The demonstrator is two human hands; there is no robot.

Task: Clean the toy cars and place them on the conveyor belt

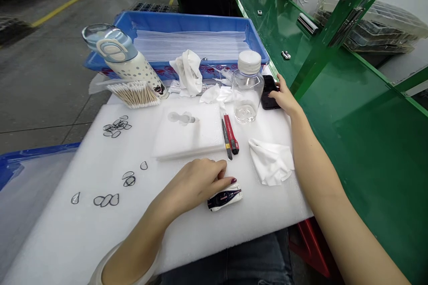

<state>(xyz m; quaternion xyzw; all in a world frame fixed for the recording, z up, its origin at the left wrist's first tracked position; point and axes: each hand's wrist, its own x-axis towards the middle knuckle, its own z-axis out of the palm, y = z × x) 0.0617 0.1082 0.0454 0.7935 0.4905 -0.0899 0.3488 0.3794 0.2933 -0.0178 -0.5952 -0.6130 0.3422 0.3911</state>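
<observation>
My left hand rests on the white foam sheet with its fingers curled under. Its thumb lies over the near edge of a white and black toy car; whatever the curled fingers hold, if anything, is hidden. My right hand reaches to the far right corner and grips a black smartphone, thumb over its face. Between the hands lie a red utility knife, dark tweezers and a crumpled white cloth. A clear bottle with a white cap stands left of the phone.
Several thin black rings lie at left. Cotton swabs, a dotted water bottle and a white foam block sit farther back, before a blue bin. Along the right runs a green bench with small toy cars.
</observation>
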